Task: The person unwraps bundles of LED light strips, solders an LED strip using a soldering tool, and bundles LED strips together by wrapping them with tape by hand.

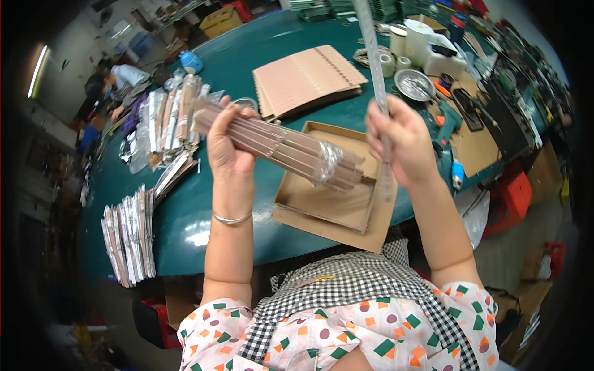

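Observation:
My left hand (232, 139) is wrapped round a bundle of long pinkish-brown strips (272, 143), held slantwise above the table. Clear plastic film (329, 162) goes round the bundle near its right end. In my right hand (401, 139) is a long, narrow, translucent grey strip (370, 46), upright and blurred; its exact kind I cannot tell. Its lower end hangs past my fist, in front of a shallow brown cardboard tray (322, 207) on the table. Strip and bundle are apart.
A stack of pink perforated sheets (309, 77) lies beyond the tray on the green table (238, 241). More wrapped bundles (130, 238) lie at the left. At right are a metal bowl (414, 85), a green glue gun (448, 120) and white containers (419, 38). Another person (127, 83) sits far left.

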Motion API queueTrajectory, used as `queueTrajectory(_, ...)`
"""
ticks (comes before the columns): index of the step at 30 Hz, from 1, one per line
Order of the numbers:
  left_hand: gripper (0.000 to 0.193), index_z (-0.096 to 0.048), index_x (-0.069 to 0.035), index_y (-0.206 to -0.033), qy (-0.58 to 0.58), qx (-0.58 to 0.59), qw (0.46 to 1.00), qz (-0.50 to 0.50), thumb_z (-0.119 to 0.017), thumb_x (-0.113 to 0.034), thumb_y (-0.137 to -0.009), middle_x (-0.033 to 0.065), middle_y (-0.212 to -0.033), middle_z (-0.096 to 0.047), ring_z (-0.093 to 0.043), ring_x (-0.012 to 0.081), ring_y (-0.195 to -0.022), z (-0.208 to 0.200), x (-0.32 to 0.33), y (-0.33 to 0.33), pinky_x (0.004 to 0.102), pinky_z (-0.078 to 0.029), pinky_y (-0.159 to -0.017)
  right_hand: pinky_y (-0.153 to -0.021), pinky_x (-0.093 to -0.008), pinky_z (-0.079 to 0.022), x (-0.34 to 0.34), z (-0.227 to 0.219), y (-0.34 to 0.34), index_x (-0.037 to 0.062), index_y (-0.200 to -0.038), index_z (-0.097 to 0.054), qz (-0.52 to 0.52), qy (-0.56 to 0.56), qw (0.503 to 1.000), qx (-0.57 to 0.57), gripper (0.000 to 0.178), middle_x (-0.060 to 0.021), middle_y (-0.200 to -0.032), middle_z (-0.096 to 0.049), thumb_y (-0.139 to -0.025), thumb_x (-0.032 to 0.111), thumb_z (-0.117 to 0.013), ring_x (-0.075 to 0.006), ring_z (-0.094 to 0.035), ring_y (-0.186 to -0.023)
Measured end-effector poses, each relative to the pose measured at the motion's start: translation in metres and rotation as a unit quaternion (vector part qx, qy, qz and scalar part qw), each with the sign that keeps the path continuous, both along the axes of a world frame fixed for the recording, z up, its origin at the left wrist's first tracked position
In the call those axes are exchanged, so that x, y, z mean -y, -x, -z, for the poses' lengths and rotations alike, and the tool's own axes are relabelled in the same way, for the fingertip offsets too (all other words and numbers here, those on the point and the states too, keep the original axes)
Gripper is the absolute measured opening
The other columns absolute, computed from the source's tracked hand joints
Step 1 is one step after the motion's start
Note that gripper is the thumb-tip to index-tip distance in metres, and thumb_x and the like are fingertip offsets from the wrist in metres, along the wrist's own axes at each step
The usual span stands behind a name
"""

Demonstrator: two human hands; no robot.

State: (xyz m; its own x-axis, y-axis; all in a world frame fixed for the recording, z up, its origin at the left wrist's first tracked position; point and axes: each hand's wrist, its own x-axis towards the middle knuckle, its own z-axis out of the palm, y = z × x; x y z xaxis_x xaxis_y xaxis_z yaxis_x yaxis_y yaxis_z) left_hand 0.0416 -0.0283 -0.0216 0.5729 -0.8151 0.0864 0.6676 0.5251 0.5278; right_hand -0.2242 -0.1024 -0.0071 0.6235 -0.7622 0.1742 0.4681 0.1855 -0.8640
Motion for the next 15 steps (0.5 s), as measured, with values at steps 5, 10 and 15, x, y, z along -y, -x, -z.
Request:
queueTrajectory(5, 0.031, -0.050, -0.003, -0.106, 0.017, -0.039, 0.985, -0.166, -0.066, 0.001, -0.080, 0.0089, -0.082, -0.062, -0.060, 0.0217, -0.081, -0.011, -0.059, -0.042, 0.0389, -0.050, -0.085, -0.054, -0.0180, -0.035, -0.039, 0.024, -0.012, 0.0011, -0.100, -0.061, -0.007, 0.121, 0.967, -0.224, 0.016, 0.0085, -0.063, -0.048, -0.086, 0.005, -0.068, -0.0010, -0.044, -0.059)
queueTrajectory(10, 0.018, -0.053, -0.003, -0.096, 0.144, 0.198, 0.910, -0.336, -0.063, 0.003, -0.082, 0.0087, -0.084, -0.060, -0.059, 0.0206, -0.084, -0.021, -0.149, -0.050, 0.0381, -0.047, -0.087, -0.054, -0.0175, -0.034, -0.053, 0.031, -0.014, -0.0003, -0.118, -0.059, -0.038, 0.077, 0.979, -0.183, 0.030, 0.0064, -0.075, -0.051, -0.090, 0.007, -0.064, -0.0007, -0.042, -0.061)
queueTrajectory(15, 0.014, -0.065, -0.006, -0.080, 0.045, 0.832, 0.537, -0.130, -0.068, -0.017, -0.072, 0.0051, -0.076, -0.065, -0.063, 0.0245, -0.068, -0.029, -0.181, -0.016, 0.0372, -0.051, -0.065, -0.054, -0.0204, -0.040, -0.046, 0.032, -0.013, -0.0024, -0.119, -0.059, -0.122, 0.047, 0.957, -0.260, 0.028, 0.0001, -0.077, -0.054, -0.092, 0.007, -0.059, -0.0062, -0.048, -0.061)
